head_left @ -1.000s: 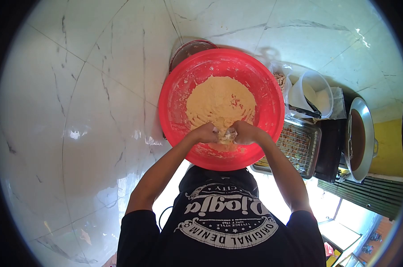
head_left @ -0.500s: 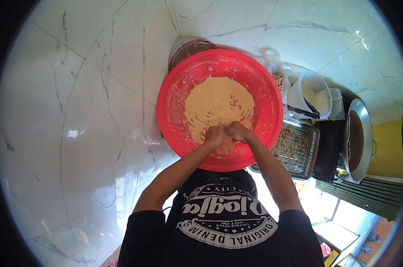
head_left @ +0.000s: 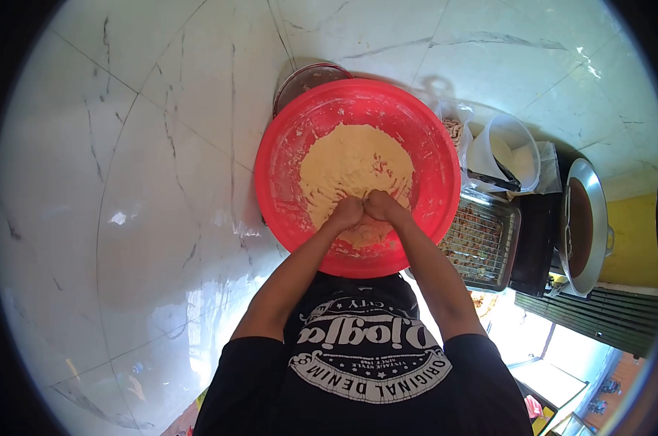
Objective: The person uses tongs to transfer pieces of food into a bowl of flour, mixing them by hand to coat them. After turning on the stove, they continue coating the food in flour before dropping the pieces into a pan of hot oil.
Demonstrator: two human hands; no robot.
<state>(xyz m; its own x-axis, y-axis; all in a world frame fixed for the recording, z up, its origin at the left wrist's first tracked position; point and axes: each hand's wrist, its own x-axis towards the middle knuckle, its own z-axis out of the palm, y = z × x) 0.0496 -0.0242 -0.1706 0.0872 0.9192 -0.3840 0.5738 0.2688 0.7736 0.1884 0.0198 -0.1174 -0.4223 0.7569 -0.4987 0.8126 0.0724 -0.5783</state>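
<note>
A wide red basin (head_left: 432, 160) holds a pale yellow, crumbly floury mass (head_left: 351, 156). My left hand (head_left: 348, 212) and my right hand (head_left: 379, 206) are side by side, nearly touching, at the near part of this mass. Both have their fingers curled in. Whatever lies inside the fingers is hidden from above. Red basin bottom shows through finger-like streaks in the mass, and floury smears cling to the basin's inner wall.
Behind the basin is a round metal-rimmed container (head_left: 300, 86). To the right are a clear plastic tub (head_left: 527, 149), a wire rack over a tray (head_left: 482, 243) and a large metal pan (head_left: 598, 218). Marbled tile (head_left: 162, 160) covers the left.
Both hands have shifted slightly up within the basin, staying close together. The right hand has moved a little left, and the forearms are nearer each other.
</note>
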